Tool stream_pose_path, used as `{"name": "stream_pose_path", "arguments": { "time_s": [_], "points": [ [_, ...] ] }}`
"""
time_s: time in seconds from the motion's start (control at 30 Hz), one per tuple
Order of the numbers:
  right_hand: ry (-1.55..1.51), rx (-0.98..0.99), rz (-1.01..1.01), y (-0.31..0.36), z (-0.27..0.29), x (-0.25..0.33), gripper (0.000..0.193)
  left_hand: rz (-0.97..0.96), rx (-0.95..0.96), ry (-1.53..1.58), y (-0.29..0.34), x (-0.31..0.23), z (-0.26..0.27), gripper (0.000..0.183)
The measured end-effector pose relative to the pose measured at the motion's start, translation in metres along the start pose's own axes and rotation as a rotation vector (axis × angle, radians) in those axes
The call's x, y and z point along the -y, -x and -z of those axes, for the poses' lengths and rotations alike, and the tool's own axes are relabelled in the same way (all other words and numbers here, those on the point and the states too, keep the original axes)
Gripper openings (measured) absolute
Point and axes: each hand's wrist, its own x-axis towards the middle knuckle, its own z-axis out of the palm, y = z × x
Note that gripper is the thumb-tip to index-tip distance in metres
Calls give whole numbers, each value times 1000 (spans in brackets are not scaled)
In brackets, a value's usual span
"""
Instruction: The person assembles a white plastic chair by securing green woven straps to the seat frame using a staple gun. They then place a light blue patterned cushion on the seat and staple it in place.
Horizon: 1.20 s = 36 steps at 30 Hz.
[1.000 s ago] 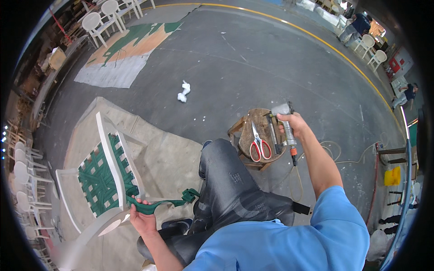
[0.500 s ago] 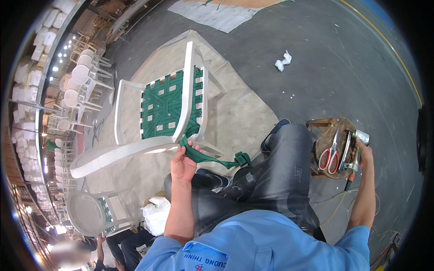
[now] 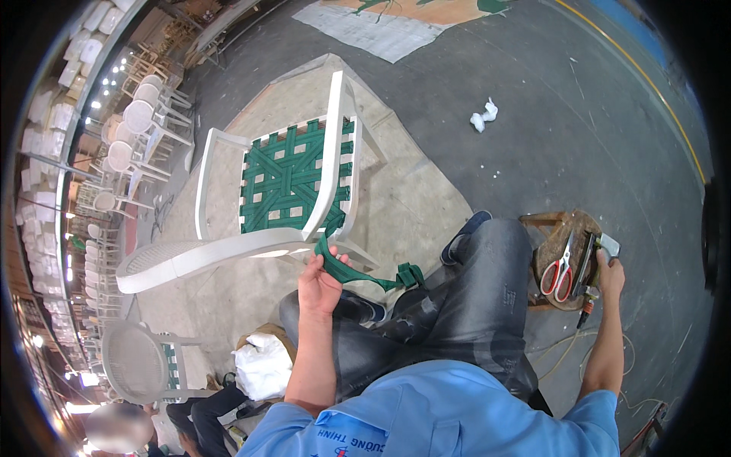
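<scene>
Green webbing, head view. The loose strap (image 3: 339, 269) descends from the near frame of the white chair (image 3: 333, 152), pinched between thumb and fingers of the left hand (image 3: 320, 286), probably to hold it clear; its bundled far end lies beside the person's legs. On the right, the right hand (image 3: 611, 276) meets a grey air tool (image 3: 608, 244) at the wooden stool (image 3: 550, 244), where red-handled scissors (image 3: 558, 274) lie, presumably for easy reach. Its fingers are partly hidden: whether they grip or merely touch cannot be told. The strap's upper attachment is obscured; a co-worker (image 3: 205, 415), near left, is cut off.
</scene>
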Motion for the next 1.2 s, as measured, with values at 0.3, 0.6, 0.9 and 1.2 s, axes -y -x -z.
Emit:
{"name": "stream_pose_path", "arguments": {
  "time_s": [0.3, 0.6, 0.9, 1.2],
  "points": [
    [-40, 8, 309, 72, 8, 48, 44, 3, 34, 29, 6, 1, 6, 31],
    [0, 185, 338, 106, -21, 89, 92, 24, 52, 24, 3, 4, 10, 28],
    [-995, 680, 210, 75, 44, 138, 42, 10, 70, 44, 0, 2, 11, 26],
    [99, 373, 1593, 109, 15, 402, 41, 17, 7, -31, 1, 5, -2, 36]
  ]
}}
